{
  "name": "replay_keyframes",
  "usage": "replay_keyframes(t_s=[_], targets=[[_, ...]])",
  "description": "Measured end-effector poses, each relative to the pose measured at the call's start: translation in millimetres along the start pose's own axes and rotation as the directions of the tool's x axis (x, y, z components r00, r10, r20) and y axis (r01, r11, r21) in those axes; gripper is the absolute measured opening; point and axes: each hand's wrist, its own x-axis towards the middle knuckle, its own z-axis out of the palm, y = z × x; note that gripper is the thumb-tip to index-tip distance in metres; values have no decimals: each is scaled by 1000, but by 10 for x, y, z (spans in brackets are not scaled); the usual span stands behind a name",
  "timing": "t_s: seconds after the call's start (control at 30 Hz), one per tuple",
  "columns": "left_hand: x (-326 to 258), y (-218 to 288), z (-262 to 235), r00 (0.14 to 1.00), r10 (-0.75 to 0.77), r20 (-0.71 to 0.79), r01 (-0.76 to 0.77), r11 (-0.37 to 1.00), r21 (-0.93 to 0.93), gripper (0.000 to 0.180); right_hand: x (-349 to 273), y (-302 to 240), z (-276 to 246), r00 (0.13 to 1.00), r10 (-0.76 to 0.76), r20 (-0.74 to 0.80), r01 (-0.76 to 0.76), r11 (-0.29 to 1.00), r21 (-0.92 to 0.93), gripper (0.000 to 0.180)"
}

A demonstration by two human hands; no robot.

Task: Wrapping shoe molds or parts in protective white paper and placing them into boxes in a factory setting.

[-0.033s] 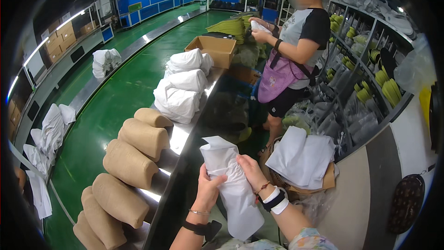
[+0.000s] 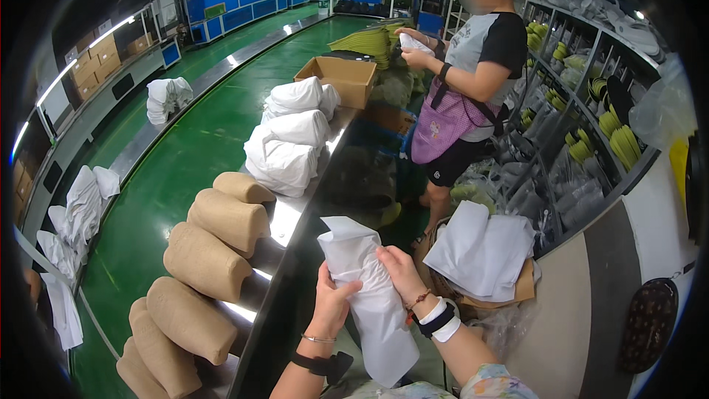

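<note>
In front of my body I hold a folded white sheet (image 2: 369, 303) that looks like thin paper or non-woven cloth. It is crumpled in the middle, with a flat flap at the top and a smooth lower part hanging down. My left hand (image 2: 334, 297) grips its left edge, thumb across the front. On the opposite edge my right hand (image 2: 399, 275) closes its fingers round the upper part. Whether anything is inside the sheet cannot be seen. A stack of similar white sheets (image 2: 480, 251) lies in an open carton to my right.
Brown moulded forms (image 2: 207, 251) line the metal edge of the green conveyor (image 2: 170, 199) at left, with white bundles (image 2: 288, 151) and a cardboard box (image 2: 340, 77) beyond. A co-worker (image 2: 473, 74) stands ahead, holding something white. Shelves (image 2: 583, 118) with yellow-green and grey pieces stand at right.
</note>
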Motion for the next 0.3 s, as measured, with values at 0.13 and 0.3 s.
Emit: replay_keyframes(t_s=[0.13,0.3], targets=[[-174,-191,-257,995,-88,40,78,972,220,69,13,-145,-153,966,-121,-226,141,987,76,24],[-274,-181,-376,942,247,-229,-81,826,558,55,-186,-225,-130,955,-205,-215,174,973,-152,28]])
